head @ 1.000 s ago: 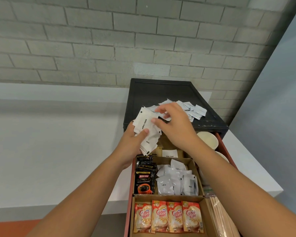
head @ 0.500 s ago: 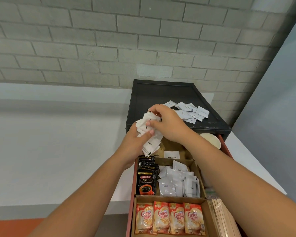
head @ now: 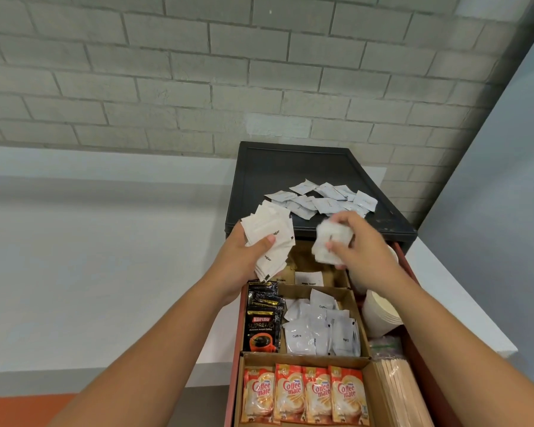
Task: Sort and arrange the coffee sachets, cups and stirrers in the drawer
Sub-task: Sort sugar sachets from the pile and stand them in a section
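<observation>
The left hand (head: 244, 257) grips a fanned stack of white sugar sachets (head: 269, 232) above the back of the open drawer (head: 409, 272), thumb pressed across their faces. The right hand (head: 361, 251) is curled round a smaller, blurred bunch (head: 332, 241) just beside it. These paper packets look light, thin and slippery against each other, so a pinch across the flat middle, edges squared, seems safest. More loose sachets (head: 321, 200) lie scattered on the black cabinet top (head: 290, 167). Behind stands a grey brick wall (head: 198, 72), with a pale ledge (head: 74, 257) to the left.
</observation>
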Motion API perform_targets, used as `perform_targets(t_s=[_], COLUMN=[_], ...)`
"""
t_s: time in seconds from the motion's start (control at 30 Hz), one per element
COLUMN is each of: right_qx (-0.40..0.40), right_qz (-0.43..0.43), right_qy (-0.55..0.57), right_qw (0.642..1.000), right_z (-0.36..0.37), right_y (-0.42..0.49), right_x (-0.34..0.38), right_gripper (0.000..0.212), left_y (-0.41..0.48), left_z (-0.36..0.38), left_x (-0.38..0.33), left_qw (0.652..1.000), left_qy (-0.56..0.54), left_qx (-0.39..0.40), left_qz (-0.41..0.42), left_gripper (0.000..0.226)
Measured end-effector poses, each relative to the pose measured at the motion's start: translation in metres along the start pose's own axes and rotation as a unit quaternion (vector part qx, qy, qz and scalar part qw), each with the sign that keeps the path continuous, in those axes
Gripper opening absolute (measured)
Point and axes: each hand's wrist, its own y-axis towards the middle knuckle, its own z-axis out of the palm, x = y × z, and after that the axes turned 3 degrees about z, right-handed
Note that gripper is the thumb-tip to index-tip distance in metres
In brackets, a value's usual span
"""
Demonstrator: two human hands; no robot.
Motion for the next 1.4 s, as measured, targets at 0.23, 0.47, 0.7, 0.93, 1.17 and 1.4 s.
perform_targets(t_s=[0.23,0.47,0.7,0.93,1.17,1.4], right_qx=[0.074,0.193,0.246,0.231,0.213,0.223], right_qz=[-0.050,0.075,0.087,0.112,0.134,0.137], right_qy=[-0.291,-0.318,-0.468,-0.393,-0.323,-0.325], right_qw=[0.953,0.925,0.844,0.883,0.913,0.909], right_z=[0.040,0.070,0.079,0.077,0.077,0.068], right_y=[0.006,0.035,0.047,0.046,0.045,0.045], right_x=[-0.037,-0.047,-0.052,-0.040,-0.038,-0.039], right_gripper=[0.042,0.061,0.051,0.047,0.038,0.043], left_y=[0.000,0.001,0.001,0.001,0.000,0.000], left_z=[0.000,-0.001,0.000,-0.001,-0.001,-0.001], left_x=[0.000,0.001,0.001,0.001,0.001,0.000], left_qw=[1.000,1.000,0.999,0.999,1.000,1.000], left_qy=[0.027,0.025,0.036,0.041,0.027,0.023], left_qx=[0.004,0.004,0.002,0.003,0.004,0.005], left_qz=[0.001,0.002,0.005,0.013,0.015,0.011], left_gripper=[0.044,0.039,0.042,0.041,0.037,0.037])
